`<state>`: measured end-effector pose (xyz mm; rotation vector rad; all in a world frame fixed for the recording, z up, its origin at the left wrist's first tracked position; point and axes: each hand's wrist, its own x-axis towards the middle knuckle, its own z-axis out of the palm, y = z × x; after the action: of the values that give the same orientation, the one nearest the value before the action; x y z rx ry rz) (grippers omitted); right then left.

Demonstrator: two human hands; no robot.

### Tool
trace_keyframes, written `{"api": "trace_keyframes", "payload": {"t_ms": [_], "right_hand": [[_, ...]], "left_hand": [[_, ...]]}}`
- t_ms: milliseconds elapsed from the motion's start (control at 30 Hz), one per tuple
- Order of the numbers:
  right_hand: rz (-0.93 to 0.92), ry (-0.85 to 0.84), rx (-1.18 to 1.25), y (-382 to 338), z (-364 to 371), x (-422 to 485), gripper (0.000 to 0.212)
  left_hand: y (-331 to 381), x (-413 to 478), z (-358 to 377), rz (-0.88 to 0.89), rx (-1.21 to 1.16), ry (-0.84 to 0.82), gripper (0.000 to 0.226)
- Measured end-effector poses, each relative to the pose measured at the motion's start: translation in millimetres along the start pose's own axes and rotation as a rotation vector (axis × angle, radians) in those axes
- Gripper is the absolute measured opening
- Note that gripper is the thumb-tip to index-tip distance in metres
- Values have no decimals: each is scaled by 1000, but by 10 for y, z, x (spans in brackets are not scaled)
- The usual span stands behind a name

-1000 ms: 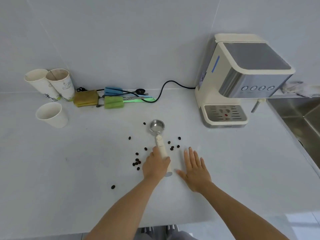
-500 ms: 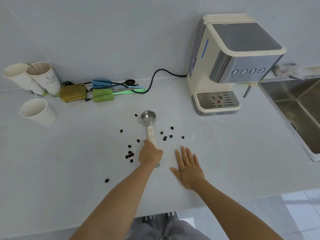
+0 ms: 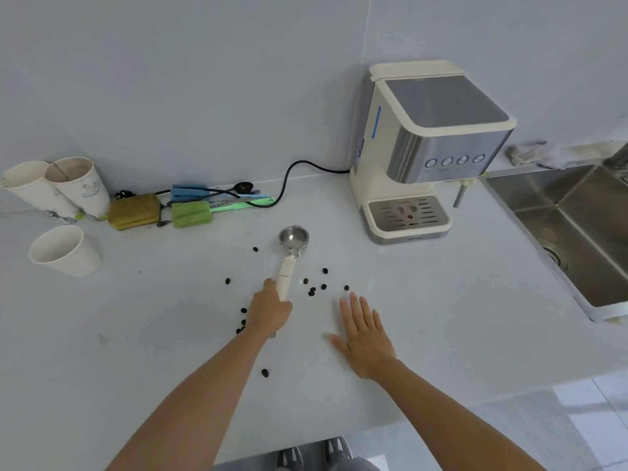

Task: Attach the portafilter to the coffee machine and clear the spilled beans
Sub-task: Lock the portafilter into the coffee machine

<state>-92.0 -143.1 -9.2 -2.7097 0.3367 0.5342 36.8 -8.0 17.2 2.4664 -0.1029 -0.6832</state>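
Left hand (image 3: pixel 270 312) clenched round the cream handle of the portafilter (image 3: pixel 290 258); its steel basket lies on the countertop (image 3: pixel 136 334), in front-left of the coffee machine (image 3: pixel 428 151). Right hand (image 3: pixel 365 333) flat, fingers spread, holding nothing, right of the portafilter. Coffee beans (image 3: pixel 314 288) scattered either side of the handle. Paper cups (image 3: pixel 64 249) far left.

Desk (image 3: pixel 441 317): white.
Far right: coffee machine (image 3: pixel 428 154).
Centre: portafilter (image 3: pixel 291 249), scattered beans (image 3: pixel 316 288).
Far left: paper cups (image 3: pixel 64 249), sponges (image 3: pixel 136 210).
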Motion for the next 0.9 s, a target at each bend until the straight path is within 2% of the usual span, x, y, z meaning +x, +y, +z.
{"api": "trace_keyframes", "payload": {"t_ms": [200, 333, 433, 500, 700, 900], "right_hand": [[13, 343, 28, 183, -914, 143, 102], [57, 533, -3, 378, -1661, 174, 106], [104, 624, -28, 549, -2135, 204, 86], [128, 638, -47, 671, -2381, 254, 76], [135, 568, -143, 979, -2818, 411, 75], [95, 486, -234, 1118, -2985, 464, 79]], "left_hand": [[357, 97, -123, 152, 118, -59, 28], [726, 172, -118, 264, 214, -90, 34], [995, 228, -106, 319, 215, -123, 33], [1142, 271, -107, 354, 248, -141, 36], [1494, 478, -88, 420, 371, -189, 45], [1770, 671, -46, 461, 351, -201, 44]]}}
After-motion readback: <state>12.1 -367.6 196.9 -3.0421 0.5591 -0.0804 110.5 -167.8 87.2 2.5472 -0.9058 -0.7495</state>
